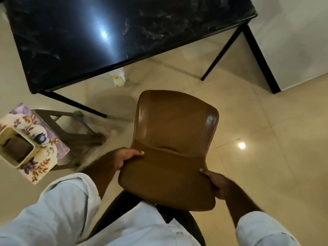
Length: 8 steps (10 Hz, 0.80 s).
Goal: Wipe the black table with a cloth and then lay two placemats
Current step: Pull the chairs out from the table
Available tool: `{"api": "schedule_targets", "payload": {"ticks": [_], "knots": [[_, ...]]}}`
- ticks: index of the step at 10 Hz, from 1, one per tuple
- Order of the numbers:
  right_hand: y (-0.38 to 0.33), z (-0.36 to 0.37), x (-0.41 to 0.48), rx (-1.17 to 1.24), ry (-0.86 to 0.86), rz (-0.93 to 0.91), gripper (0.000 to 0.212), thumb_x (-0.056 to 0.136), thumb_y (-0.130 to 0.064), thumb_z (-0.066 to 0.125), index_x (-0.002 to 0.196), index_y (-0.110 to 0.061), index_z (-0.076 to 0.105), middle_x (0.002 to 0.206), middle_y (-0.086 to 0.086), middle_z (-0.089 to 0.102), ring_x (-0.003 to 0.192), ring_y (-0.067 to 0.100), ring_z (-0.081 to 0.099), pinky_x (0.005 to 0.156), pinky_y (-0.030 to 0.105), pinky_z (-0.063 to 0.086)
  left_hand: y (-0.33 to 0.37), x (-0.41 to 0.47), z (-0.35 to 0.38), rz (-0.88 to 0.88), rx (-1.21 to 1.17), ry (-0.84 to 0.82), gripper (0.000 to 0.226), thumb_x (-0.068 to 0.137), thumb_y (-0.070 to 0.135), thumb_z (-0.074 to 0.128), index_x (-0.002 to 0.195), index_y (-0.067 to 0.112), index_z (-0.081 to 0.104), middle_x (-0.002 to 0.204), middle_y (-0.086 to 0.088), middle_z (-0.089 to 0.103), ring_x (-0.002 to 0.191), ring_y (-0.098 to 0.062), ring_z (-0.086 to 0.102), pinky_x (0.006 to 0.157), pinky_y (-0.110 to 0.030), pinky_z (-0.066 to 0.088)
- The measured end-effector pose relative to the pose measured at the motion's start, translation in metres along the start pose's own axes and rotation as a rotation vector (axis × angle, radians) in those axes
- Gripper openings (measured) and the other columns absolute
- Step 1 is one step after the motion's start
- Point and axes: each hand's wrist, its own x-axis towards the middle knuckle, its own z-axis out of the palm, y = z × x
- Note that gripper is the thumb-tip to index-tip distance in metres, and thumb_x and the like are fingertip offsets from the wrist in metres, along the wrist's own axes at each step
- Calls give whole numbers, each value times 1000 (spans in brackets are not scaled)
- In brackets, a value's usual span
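Note:
The black marbled table (92,32) fills the upper left, its glossy top bare and reflecting a light. A brown leather chair (174,139) stands in front of me, away from the table. My left hand (124,158) grips the left edge of the chair's backrest, thumb on top. My right hand (217,184) grips its right edge. Floral placemats (44,157) lie stacked on a stool at the left. No cloth is visible.
A brown plastic stool (78,132) at the left carries the placemats, a cream square holder (17,150) and a small dark object (40,138). A white object (118,79) lies on the floor under the table edge. Beige tiled floor (266,139) spreads to the right, white wall beyond.

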Motion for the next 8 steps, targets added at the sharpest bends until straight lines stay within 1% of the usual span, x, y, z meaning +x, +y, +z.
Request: {"api": "schedule_targets", "payload": {"ticks": [1, 2, 3, 4, 5, 6, 7, 8], "knots": [[5, 6, 4, 128, -105, 47, 61, 92, -48, 87, 134, -9, 68, 124, 23, 80, 123, 49, 71, 99, 60, 59, -6, -1, -1, -75, -21, -2, 60, 87, 40, 94, 128, 3, 72, 116, -25, 81, 110, -43, 77, 105, -57, 59], [1, 12, 1, 172, -81, 51, 49, 95, -32, 85, 130, -2, 69, 116, 27, 80, 114, 48, 72, 84, 56, 58, -9, 6, -3, -91, 3, 31, 58, 89, 38, 93, 129, 2, 72, 113, -25, 82, 110, -45, 79, 108, -61, 59], [-6, 11, -6, 154, -50, 45, 38, 98, -22, 82, 124, 2, 67, 112, 26, 77, 102, 45, 71, 75, 51, 54, -5, 6, 5, -27, 20, 79, 53, 91, 35, 92, 128, 2, 73, 111, -24, 82, 104, -44, 80, 96, -58, 65], [-16, 2, -5, 104, 15, 14, 36, 98, -20, 82, 122, 2, 65, 108, 23, 74, 97, 42, 69, 74, 48, 51, -4, 2, 10, -1, -6, 108, 50, 91, 37, 91, 124, 4, 73, 111, -25, 82, 102, -45, 80, 92, -58, 65], [-42, -14, -8, 1, 73, -18, 50, 97, -23, 83, 134, 4, 62, 113, 23, 74, 102, 43, 70, 86, 52, 53, 7, -16, 16, 37, -28, 101, 52, 93, 37, 89, 131, 5, 70, 125, -26, 77, 114, -46, 77, 101, -60, 62], [-83, -25, -22, -101, 107, -79, 41, 102, -22, 78, 130, 2, 63, 107, 22, 73, 96, 41, 69, 87, 51, 52, 13, -32, 17, 87, -81, 110, 57, 94, 39, 88, 135, 7, 66, 126, -24, 75, 114, -46, 75, 96, -57, 64], [-127, -28, -32, -182, 137, -142, 35, 104, -20, 75, 126, 4, 64, 100, 22, 73, 89, 39, 69, 72, 45, 51, 18, -41, 12, 169, -132, 80, 53, 99, 35, 83, 136, 5, 61, 114, -20, 73, 92, -37, 74, 71, -43, 60], [-169, -34, -28, -273, 174, -191, 46, 100, -27, 81, 130, 3, 65, 103, 23, 74, 91, 39, 72, 69, 43, 52, 28, -43, 8, 217, -193, 126, 49, 103, 32, 79, 137, 5, 58, 114, -19, 72, 90, -34, 72, 67, -41, 57]]}}
